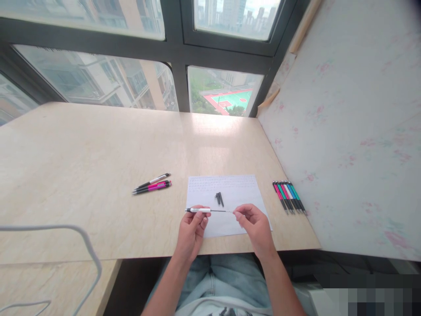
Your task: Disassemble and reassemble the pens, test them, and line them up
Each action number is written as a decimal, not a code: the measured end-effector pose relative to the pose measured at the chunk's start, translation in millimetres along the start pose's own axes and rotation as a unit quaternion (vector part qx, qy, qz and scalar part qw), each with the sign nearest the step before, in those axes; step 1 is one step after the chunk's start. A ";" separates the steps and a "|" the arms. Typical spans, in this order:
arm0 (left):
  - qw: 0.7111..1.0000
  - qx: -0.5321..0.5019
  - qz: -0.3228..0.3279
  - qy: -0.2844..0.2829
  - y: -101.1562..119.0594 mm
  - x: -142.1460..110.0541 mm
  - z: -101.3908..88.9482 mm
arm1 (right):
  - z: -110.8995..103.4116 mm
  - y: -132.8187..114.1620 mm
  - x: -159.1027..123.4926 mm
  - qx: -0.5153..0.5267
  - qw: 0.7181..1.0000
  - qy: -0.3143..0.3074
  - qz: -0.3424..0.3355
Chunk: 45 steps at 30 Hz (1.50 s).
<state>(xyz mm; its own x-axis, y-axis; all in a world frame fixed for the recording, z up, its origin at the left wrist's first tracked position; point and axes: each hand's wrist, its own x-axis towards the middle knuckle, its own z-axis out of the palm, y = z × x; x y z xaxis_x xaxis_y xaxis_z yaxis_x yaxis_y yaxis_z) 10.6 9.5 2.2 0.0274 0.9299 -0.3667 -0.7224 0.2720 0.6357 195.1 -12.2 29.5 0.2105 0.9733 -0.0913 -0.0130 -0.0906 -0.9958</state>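
My left hand [194, 226] is closed around the white barrel of a ballpoint pen [201, 210], its black clicker end pointing left. A thin dark refill [219, 211] sticks out of the barrel's right end. At the refill's far tip my right hand [255, 224] has thumb and forefinger pinched together; whether a small spring sits there is too fine to tell. Just beyond the hands, small black pen parts [219, 199] lie on a sheet of paper [230, 228] with lines of handwriting near its top.
Several pens [151, 185], white, pink and purple with black grips, lie to the left on the desk [98, 153]. A neat row of coloured pens [289, 197] lies at right, near the wall [355, 145]. A grey cable [88, 245] loops at lower left. Windows stand behind the desk.
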 end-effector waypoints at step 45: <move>0.999 -0.033 -0.011 0.008 -0.2 1.3 -5.4 | 18.0 22.8 15.8 -0.313 0.941 -0.010 -0.131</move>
<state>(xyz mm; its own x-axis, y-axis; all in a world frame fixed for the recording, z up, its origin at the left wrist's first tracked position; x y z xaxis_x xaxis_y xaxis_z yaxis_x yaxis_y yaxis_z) 7.1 9.4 -2.0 0.0330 0.9198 -0.3910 -0.7656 0.2747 0.5817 180.5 4.9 5.3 0.1078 0.9826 0.1511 0.6155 0.0534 -0.7863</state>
